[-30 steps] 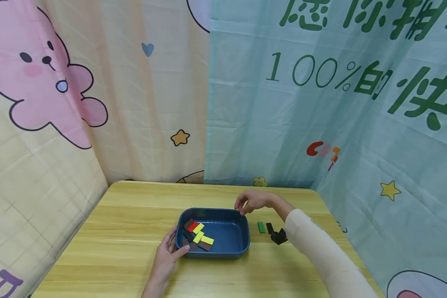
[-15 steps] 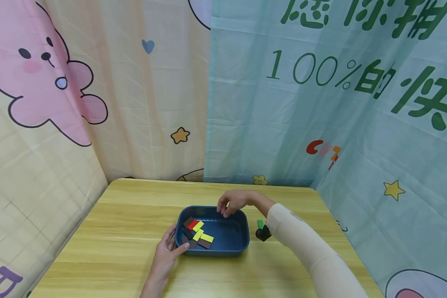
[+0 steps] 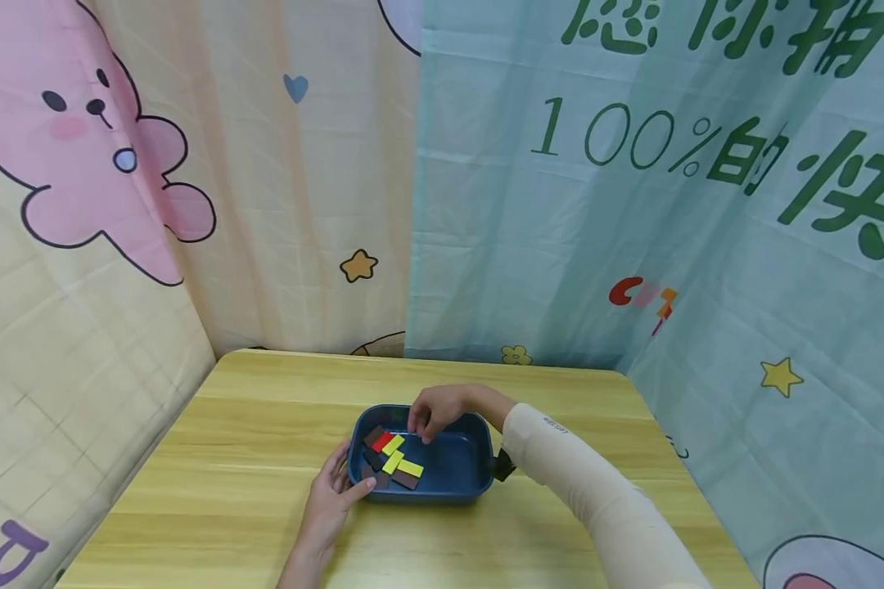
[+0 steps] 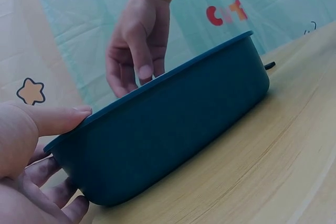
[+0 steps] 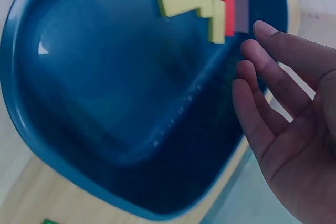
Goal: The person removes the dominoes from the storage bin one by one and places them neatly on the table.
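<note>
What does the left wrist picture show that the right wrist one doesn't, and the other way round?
Only the left wrist view shows the bare left hand, which grips the rounded-rectangular, glossy blue bin, and an orange cartoon star print.

Only the right wrist view shows the bin's contents, including flat, rectangular yellow blocks and a rectangular red block.

Both show the bin, the bare right hand and the wood-grain tabletop.
</note>
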A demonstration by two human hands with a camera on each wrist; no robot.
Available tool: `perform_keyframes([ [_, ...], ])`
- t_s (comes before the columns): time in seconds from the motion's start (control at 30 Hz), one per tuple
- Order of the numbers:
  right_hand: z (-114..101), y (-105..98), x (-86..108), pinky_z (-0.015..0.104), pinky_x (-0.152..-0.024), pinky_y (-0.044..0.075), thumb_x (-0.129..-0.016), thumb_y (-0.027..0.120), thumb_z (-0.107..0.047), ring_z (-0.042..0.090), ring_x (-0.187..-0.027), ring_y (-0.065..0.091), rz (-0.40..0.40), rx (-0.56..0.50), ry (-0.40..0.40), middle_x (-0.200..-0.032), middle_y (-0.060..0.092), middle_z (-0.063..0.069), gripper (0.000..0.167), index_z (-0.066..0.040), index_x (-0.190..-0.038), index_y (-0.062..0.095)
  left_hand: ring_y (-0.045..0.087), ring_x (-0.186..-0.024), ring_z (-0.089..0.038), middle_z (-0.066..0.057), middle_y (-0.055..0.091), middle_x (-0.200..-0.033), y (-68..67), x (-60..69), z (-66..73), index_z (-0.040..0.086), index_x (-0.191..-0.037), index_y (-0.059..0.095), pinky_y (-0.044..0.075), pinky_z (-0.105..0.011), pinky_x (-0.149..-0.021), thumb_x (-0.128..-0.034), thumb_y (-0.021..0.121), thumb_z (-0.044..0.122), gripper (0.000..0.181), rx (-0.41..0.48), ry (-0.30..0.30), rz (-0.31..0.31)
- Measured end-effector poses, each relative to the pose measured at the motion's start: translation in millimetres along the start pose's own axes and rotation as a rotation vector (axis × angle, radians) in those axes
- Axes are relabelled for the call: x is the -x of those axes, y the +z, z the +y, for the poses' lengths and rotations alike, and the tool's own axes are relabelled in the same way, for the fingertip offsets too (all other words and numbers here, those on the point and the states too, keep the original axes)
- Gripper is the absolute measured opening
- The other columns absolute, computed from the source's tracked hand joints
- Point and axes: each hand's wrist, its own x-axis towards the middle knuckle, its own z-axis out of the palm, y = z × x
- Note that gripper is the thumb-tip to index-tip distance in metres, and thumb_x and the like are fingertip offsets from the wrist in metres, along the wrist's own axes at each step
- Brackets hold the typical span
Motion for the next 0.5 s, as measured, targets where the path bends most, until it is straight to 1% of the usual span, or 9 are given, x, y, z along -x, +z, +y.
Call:
perform_keyframes([
  [0.1, 2, 8, -9.3, 0.022, -0.078, 0.055, -0.094, 0.074, 0.0, 0.009, -0.082, 0.062, -0.038, 0.04, -0.013, -0.094, 0.069, 0.003, 0.024, -0.001, -0.118, 0.074, 0.027, -0.149, -0.046, -0.028, 0.027, -0.163, -1.1, -0.8, 0.1, -0.003, -0.16, 0.029, 0.03, -0.044, -0.115, -0.0915, 0.073, -0.007, 0.082, -0.011, -0.001, 0.0],
  [0.17, 2, 12, -14.8, 0.021, -0.078, 0.055, -0.093, 0.075, 0.0, 0.008, -0.082, 0.062, -0.051, 0.073, -0.018, -0.092, 0.069, -0.001, 0.023, -0.004, -0.116, 0.075, 0.027, -0.148, -0.047, -0.029, 0.027, -0.163, -1.9, -1.4, -0.1, -0.002, -0.16, 0.028, 0.03, -0.044, -0.115, -0.0914, 0.074, -0.006, 0.082, -0.022, -0.002, -0.002],
  [0.27, 1, 18, -22.9, 0.02, -0.079, 0.055, -0.093, 0.075, 0.0, 0.007, -0.083, 0.062, -0.067, 0.099, -0.02, -0.091, 0.069, -0.003, 0.023, -0.007, -0.115, 0.076, 0.027, -0.148, -0.046, -0.028, 0.027, -0.163, -3.0, -0.8, 0.1, -0.002, -0.16, 0.028, 0.031, -0.044, -0.114, -0.0915, 0.074, -0.005, 0.083, -0.026, -0.007, -0.002],
  [0.5, 1, 24, -40.0, 0.018, -0.081, 0.052, -0.092, 0.075, 0.004, 0.006, -0.084, 0.06, -0.113, 0.137, -0.041, -0.093, 0.069, -0.002, 0.025, -0.006, -0.115, 0.076, 0.028, -0.148, -0.046, -0.028, 0.026, -0.163, -2.8, -0.1, -1.3, -0.002, -0.16, 0.028, 0.033, -0.043, -0.114, -0.0917, 0.074, -0.006, 0.082, -0.023, -0.004, -0.004],
])
